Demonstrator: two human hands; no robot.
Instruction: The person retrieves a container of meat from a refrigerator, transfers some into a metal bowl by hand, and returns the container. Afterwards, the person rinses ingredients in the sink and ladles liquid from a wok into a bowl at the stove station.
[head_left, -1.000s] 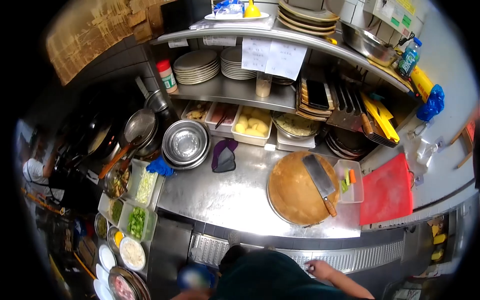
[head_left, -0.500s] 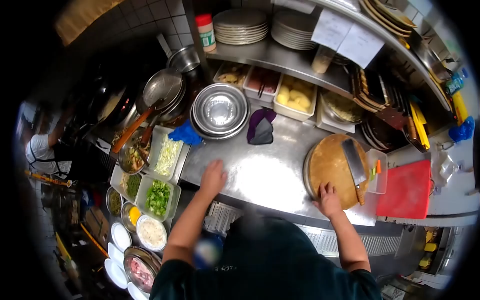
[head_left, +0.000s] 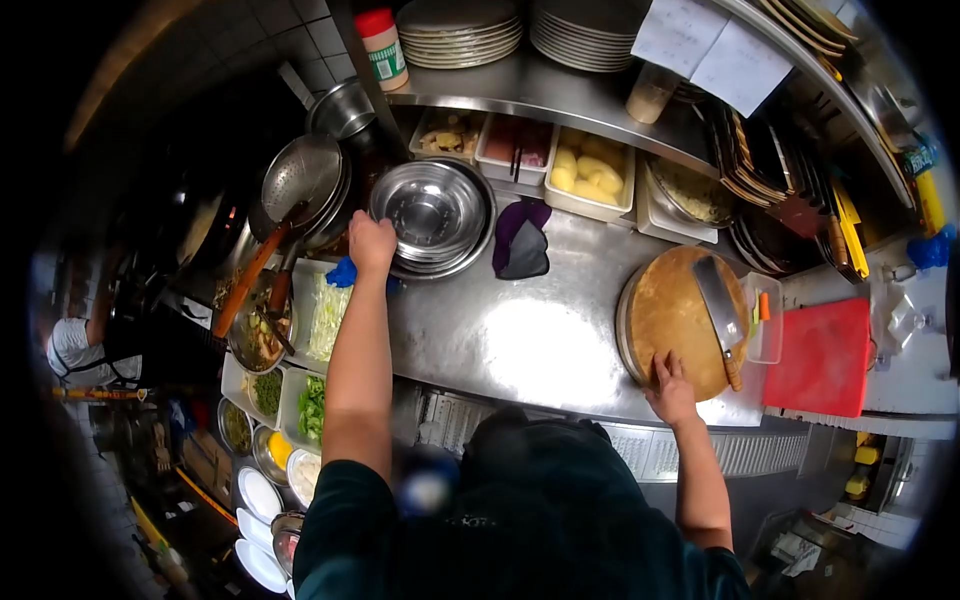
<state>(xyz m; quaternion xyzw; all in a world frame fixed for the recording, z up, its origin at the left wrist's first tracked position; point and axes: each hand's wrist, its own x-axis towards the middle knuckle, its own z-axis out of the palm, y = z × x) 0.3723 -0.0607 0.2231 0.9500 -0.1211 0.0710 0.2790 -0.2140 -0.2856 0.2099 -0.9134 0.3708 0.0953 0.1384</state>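
Observation:
My left hand [head_left: 372, 243] is at the left edge of the stacked metal bowls [head_left: 430, 212], its fingers curled at the rim of the upper bowl, which sits off-centre in the stack. A blue cloth [head_left: 342, 272] lies just below that hand. My right hand [head_left: 671, 388] rests with fingers spread on the lower left edge of the round wooden board [head_left: 665, 310]. A cleaver [head_left: 716, 300] lies on the board's right part, its wooden handle toward me. Between the bowls and the board is a purple and grey cloth [head_left: 522, 242].
Behind the counter [head_left: 450, 320] stand a tub of peeled potatoes [head_left: 590, 180] and other food tubs. Plates [head_left: 458, 35] fill the shelf above. To the right lies a red board [head_left: 818, 355]. Ladles [head_left: 255, 275] and vegetable tubs are at left, where another person [head_left: 75, 350] stands.
My left hand has moved up and left from the counter to the bowls, and the upper bowl has shifted in the stack. My right hand stays on the wooden board.

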